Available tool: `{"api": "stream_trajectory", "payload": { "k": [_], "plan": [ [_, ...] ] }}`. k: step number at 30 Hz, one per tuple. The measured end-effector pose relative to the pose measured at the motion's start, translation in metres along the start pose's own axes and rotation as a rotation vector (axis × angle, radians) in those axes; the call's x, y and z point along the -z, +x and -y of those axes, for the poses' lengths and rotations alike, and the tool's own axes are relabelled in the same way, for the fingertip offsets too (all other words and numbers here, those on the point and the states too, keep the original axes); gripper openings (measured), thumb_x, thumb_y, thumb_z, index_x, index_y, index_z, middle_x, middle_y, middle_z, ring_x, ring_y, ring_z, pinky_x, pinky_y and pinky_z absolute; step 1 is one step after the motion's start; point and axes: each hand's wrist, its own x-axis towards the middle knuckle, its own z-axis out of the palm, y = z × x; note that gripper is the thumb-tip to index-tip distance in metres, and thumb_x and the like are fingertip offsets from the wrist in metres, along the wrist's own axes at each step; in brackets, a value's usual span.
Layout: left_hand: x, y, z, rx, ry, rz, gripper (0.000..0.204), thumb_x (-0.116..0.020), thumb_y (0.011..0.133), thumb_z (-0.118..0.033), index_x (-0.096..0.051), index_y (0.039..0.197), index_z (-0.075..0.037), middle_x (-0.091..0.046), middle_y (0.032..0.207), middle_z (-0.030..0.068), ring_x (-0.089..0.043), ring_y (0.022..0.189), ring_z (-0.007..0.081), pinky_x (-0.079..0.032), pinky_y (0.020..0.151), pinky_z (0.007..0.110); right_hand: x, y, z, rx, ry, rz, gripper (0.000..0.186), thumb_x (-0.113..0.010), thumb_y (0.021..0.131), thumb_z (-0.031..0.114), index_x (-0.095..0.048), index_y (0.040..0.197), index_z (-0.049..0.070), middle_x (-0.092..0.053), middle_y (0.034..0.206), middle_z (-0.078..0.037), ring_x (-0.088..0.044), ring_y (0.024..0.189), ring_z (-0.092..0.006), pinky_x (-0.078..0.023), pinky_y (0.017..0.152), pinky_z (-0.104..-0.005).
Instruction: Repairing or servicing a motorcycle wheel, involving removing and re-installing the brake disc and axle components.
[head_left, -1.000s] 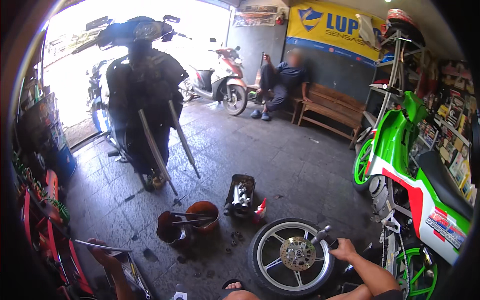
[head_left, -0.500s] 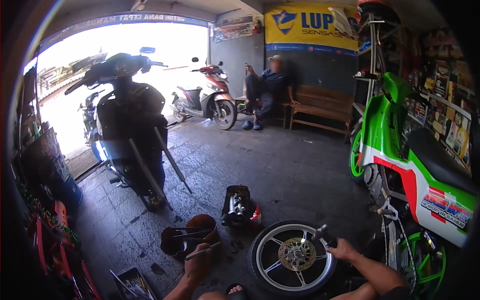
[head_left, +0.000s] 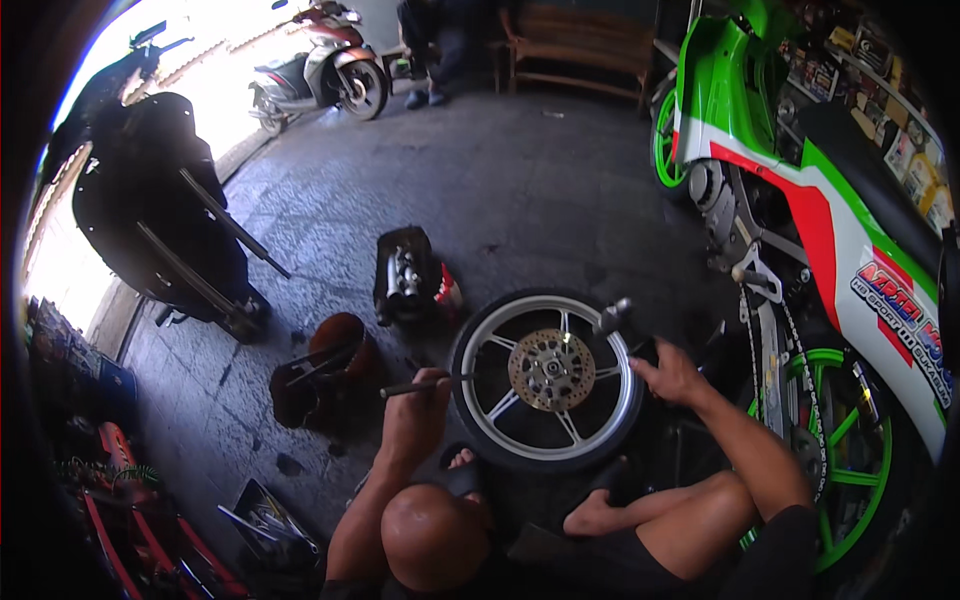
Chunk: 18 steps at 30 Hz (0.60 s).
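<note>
A motorcycle wheel (head_left: 566, 427) with pale spokes lies flat on the floor before me, its drilled brake disc (head_left: 530, 386) facing up. My left hand (head_left: 414, 428) is closed round a slim metal rod (head_left: 405, 388), whose tip points over the wheel's left side. My right hand (head_left: 676, 376) grips a hammer at the wheel's right edge. The hammer's metal head (head_left: 613, 317) is raised over the upper right of the rim, apart from the rod; its handle is mostly dark and hard to see.
Left of the wheel stand a rusty round container (head_left: 345, 340) and a dark tray of metal parts (head_left: 403, 280). A tool box (head_left: 265, 520) lies lower left. A green motorcycle (head_left: 800, 190) is close on the right, a dark scooter (head_left: 150, 200) at left. A person (head_left: 440, 45) sits far back.
My view has tipped downward, so my knees and more of the wheel's surroundings show. The rod has come level and over the wheel's left side. The hammer stays by the right rim.
</note>
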Motion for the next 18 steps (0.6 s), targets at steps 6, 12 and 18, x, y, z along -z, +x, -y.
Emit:
{"api": "stream_trajectory", "payload": {
  "k": [6, 12, 18],
  "plan": [
    [-0.015, 0.016, -0.017, 0.075, 0.019, 0.044, 0.018, -0.060, 0.097, -0.018, -0.066, 0.101, -0.002, -0.065, 0.075, 0.0196, -0.066, 0.071, 0.0371, -0.050, 0.064, 0.042, -0.033, 0.034, -0.031, 0.019, -0.096, 0.118, 0.062, -0.066, 0.090, 0.042, -0.055, 0.121, -0.011, -0.065, 0.109, -0.035, -0.063, 0.110, -0.0458, -0.049, 0.094, -0.0449],
    [-0.024, 0.005, -0.008, 0.158, -0.008, 0.086, 0.016, -0.059, 0.097, -0.016, -0.065, 0.101, -0.001, -0.064, 0.073, 0.0186, -0.065, 0.067, 0.0337, -0.049, 0.062, 0.040, -0.146, 0.048, -0.084, -0.071, 0.008, 0.036, 0.053, -0.065, 0.090, 0.036, -0.055, 0.123, -0.005, -0.066, 0.108, -0.033, -0.063, 0.109, -0.0457, -0.050, 0.093, -0.0481],
    [-0.032, 0.005, 0.008, 0.218, 0.028, 0.148, 0.016, -0.059, 0.098, -0.017, -0.066, 0.100, -0.002, -0.064, 0.071, 0.0187, -0.065, 0.063, 0.0326, -0.049, 0.059, 0.039, -0.194, 0.058, -0.089, -0.135, -0.016, -0.003, 0.056, -0.061, 0.090, 0.043, -0.055, 0.120, -0.004, -0.065, 0.100, -0.036, -0.063, 0.099, -0.0518, -0.049, 0.088, -0.0562]
  ]
}}
